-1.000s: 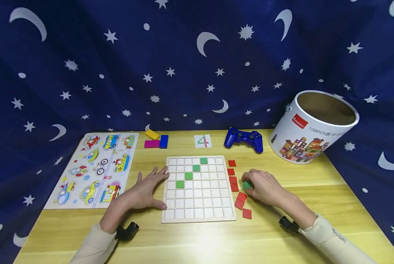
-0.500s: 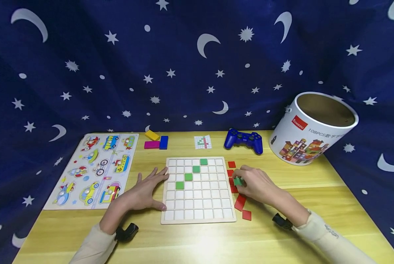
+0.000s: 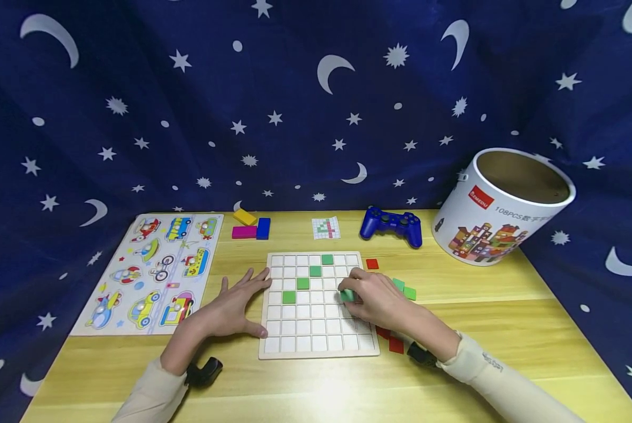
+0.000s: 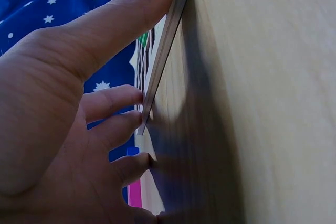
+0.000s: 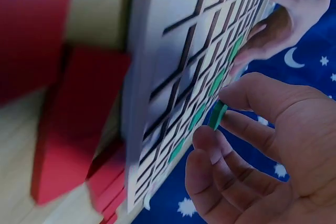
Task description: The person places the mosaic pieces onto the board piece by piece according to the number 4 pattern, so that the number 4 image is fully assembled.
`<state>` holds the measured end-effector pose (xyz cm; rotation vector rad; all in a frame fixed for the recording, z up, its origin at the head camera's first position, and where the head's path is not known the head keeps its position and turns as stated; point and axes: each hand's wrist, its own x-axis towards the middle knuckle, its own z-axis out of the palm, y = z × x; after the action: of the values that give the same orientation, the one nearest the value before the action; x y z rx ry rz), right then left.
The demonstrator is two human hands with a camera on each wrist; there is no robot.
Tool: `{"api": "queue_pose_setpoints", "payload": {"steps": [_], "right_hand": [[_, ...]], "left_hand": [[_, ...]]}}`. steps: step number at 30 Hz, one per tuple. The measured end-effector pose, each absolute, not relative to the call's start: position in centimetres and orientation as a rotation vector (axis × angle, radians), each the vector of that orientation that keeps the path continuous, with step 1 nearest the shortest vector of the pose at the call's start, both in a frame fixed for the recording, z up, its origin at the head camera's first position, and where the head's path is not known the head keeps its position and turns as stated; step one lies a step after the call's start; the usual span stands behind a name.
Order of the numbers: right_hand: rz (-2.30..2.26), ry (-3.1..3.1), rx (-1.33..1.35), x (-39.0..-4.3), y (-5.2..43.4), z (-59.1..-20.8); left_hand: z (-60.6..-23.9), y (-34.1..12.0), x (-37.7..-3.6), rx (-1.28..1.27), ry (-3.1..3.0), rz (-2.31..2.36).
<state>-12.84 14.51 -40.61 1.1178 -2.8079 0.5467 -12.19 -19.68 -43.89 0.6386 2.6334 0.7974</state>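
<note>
A white square grid board (image 3: 296,336) lies on the table, with several green tiles (image 3: 302,283) set along a diagonal in its upper part. Pinched between thumb and fingers of my right hand (image 3: 375,298) is a green square tile (image 5: 218,115), held over the right part of the board. My left hand (image 3: 232,306) rests at the board's left edge, fingers spread, with thumb and fingertips touching its side; the left wrist view shows the thumb (image 4: 123,22) along the rim. Red square tiles (image 3: 396,345) lie right of the board, some hidden under the right hand.
Loose green tiles (image 3: 410,293) lie beyond the right hand. Behind the board are a small pattern card (image 3: 325,228), a blue game controller (image 3: 391,224) and coloured blocks (image 3: 244,232). A white bucket (image 3: 492,235) stands back right; a vehicle puzzle board (image 3: 130,305) lies left.
My right hand has carried the green tile leftward from the table, past the red tiles, to over the board. Loose green tiles behind the hand have come into view. The left hand stays put.
</note>
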Motion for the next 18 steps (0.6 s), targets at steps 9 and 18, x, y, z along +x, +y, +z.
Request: {"api": "queue_pose_setpoints", "payload": {"steps": [9, 18], "right_hand": [[0.579, -2.773, 1.208, -12.6, 11.8, -41.4], [0.563, -2.751, 1.309, -12.6, 9.2, -41.8]], "left_hand": [[-43.9, -19.6, -12.2, 0.618, 2.626, 0.806], [-44.0, -19.7, -12.3, 0.621, 2.629, 0.803]]}}
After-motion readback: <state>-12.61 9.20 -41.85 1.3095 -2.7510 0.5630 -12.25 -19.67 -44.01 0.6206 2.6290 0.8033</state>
